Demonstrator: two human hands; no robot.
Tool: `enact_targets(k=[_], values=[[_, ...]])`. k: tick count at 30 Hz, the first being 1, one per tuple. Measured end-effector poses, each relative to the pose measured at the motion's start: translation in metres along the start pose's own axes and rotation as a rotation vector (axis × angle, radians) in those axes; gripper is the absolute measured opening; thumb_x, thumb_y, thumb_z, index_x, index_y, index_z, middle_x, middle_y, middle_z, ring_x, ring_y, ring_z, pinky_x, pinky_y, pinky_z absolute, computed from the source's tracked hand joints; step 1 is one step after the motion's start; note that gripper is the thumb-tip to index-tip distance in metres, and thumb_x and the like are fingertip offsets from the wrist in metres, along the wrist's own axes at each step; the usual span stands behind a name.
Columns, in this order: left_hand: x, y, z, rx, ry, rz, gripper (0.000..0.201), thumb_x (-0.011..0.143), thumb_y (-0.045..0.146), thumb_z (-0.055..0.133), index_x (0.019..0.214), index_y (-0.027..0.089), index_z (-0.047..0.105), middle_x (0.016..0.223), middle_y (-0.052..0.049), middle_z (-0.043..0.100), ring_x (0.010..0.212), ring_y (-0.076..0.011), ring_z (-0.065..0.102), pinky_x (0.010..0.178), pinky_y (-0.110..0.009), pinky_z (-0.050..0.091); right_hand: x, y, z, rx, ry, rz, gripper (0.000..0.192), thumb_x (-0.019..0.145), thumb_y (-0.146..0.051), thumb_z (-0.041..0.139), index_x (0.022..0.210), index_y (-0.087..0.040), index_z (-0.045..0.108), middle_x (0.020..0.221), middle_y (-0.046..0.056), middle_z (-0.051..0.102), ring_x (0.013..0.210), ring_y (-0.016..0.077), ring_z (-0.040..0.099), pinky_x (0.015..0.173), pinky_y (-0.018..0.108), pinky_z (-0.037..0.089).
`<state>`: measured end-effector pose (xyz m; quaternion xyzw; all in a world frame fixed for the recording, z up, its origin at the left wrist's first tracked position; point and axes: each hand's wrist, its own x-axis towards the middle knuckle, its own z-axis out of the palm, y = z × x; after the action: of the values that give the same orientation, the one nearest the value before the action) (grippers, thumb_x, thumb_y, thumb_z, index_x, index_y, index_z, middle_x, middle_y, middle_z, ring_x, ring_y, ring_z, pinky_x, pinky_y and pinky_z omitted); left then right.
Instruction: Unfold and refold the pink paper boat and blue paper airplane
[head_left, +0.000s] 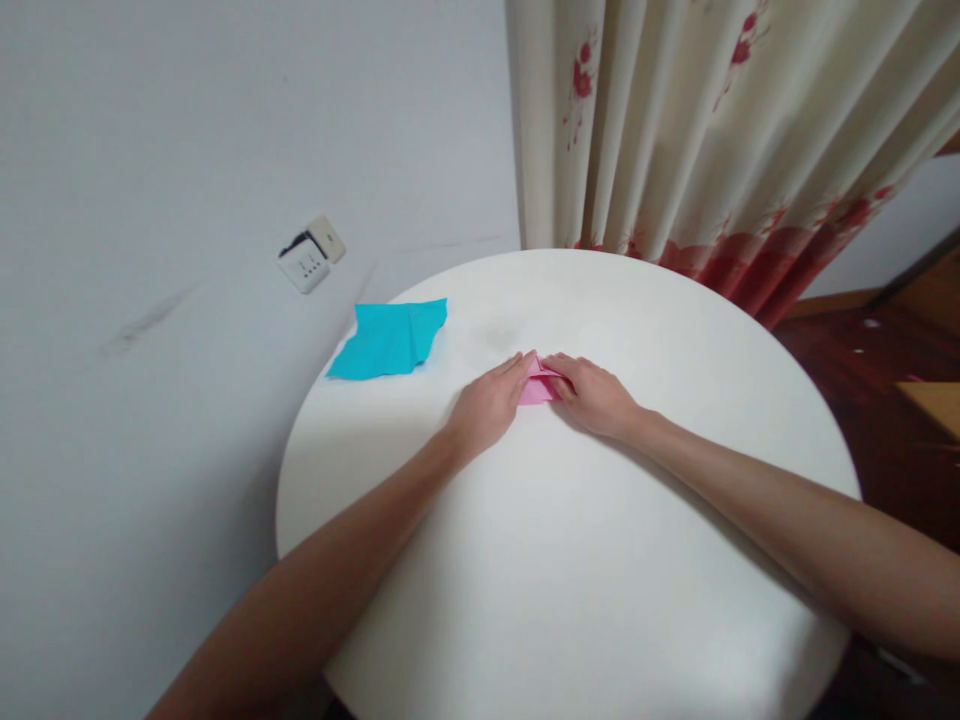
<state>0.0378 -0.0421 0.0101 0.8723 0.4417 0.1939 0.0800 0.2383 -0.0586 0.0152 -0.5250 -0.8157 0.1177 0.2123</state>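
Pink folded paper (536, 393): is held against the round white worktop (570, 560), beyond its middle.
Left hand (491, 402): fingers are laid along the paper's left side; whether it is pinched cannot be told.
Right hand (598, 397): right side is grasped by fingers and thumb.
Creased blue paper (391, 340): is spread at far left.

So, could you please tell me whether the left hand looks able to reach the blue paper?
Probably yes: nothing on the table shows between the left hand and the blue paper, though the hand's fingers are on the pink paper.
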Motion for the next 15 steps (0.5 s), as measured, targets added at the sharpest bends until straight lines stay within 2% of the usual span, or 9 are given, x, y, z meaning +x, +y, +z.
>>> enact_targets(k=[9,15], values=[[0.0007,0.0007,-0.0007,0.034,-0.016,-0.022,0.046,0.100,0.019,0.041,0.144,0.019,0.053,0.148,-0.007,0.053,0.137,-0.0191,0.051,0.117,-0.034,0.039,-0.0006,0.0038,0.0049,0.047,0.043,0.092,0.038,0.101,-0.024,0.037,0.132,-0.024,0.060,0.128,0.007,0.069,0.107,0.0251,0.067,0.084,0.034,0.049],[0.0013,0.0061,-0.0031,0.006,0.013,-0.034,0.045,0.101,0.021,0.039,0.144,0.017,0.051,0.146,-0.010,0.055,0.135,-0.0202,0.054,0.115,-0.034,0.041,-0.0007,0.0012,0.0036,0.072,0.101,0.105,0.041,0.102,-0.029,0.035,0.136,-0.025,0.058,0.133,0.007,0.067,0.110,0.0272,0.067,0.086,0.037,0.052]])
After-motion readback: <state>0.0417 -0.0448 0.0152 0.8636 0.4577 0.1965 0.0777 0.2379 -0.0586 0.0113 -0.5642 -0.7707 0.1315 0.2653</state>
